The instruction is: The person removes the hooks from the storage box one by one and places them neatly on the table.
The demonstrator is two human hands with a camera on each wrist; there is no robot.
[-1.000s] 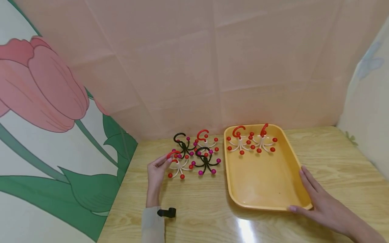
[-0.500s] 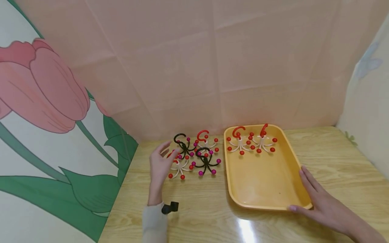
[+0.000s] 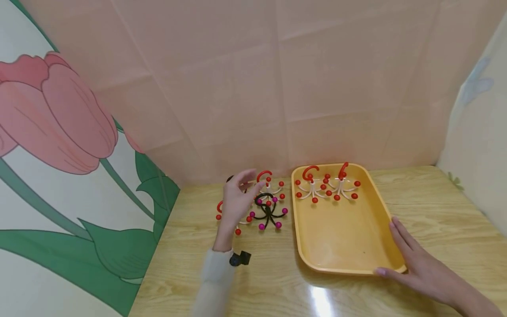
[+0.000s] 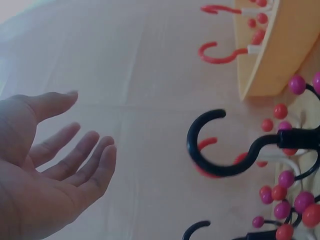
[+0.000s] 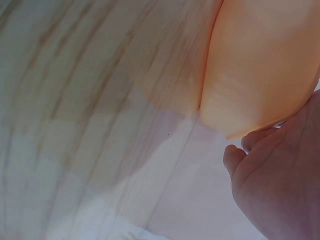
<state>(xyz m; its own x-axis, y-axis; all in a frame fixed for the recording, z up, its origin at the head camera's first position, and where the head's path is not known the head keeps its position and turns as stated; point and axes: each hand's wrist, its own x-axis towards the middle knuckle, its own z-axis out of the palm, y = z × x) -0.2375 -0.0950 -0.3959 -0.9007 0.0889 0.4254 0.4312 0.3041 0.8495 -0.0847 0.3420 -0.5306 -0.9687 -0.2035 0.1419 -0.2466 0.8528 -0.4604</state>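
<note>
My left hand (image 3: pixel 236 203) is raised over the hangers on the table, thumb and fingers spread with nothing between them. In the left wrist view it is apart from the nearest black hook (image 4: pixel 220 167). A black multi-arm hanger (image 3: pixel 268 211) with magenta ball tips stands just right of it. Mostly hidden behind this hand are another black hanger (image 3: pixel 229 178) and a white one with a red hook (image 3: pixel 219 206). Another white hanger (image 3: pixel 264 175) stands at the back. My right hand (image 3: pixel 421 268) rests at the near right corner of the yellow tray (image 3: pixel 380 202), fingers straight along its side.
Inside the tray, two white hangers with red hooks (image 3: pixel 311 174) and red ball tips stand side by side at the far end. Behind the wooden table (image 3: pixel 261 277) hangs a pink cloth (image 3: pixel 222 97). A tulip-patterned panel (image 3: pixel 75 154) borders the left side.
The left hand lets go of the front-left white hanger's red hook, lifts, and moves right over the black hangers. The right hand and the tray stay in place.
</note>
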